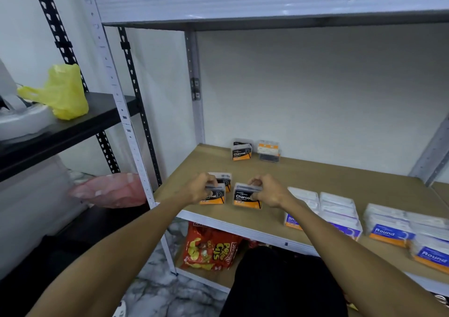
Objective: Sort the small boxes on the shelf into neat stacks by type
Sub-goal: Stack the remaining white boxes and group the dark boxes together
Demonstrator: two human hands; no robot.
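On the brown shelf board (315, 170), my left hand (198, 188) grips a black-and-orange Charcoal box (215, 198) near the front left. Another Charcoal box (224, 179) stands right behind it. My right hand (268, 191) grips a second Charcoal box (245, 198) beside the first. At the back stand a further Charcoal box (241, 152) and an orange-topped clear box (268, 151). To the right lie white boxes with blue labels: two near ones (340, 211) and Round boxes (388, 226).
A red snack bag (211, 248) lies on the lower shelf. A yellow plastic bag (63, 93) sits on the black rack at left, a pink bag (111, 190) below it. A grey upright (136, 151) stands at the shelf's left front corner.
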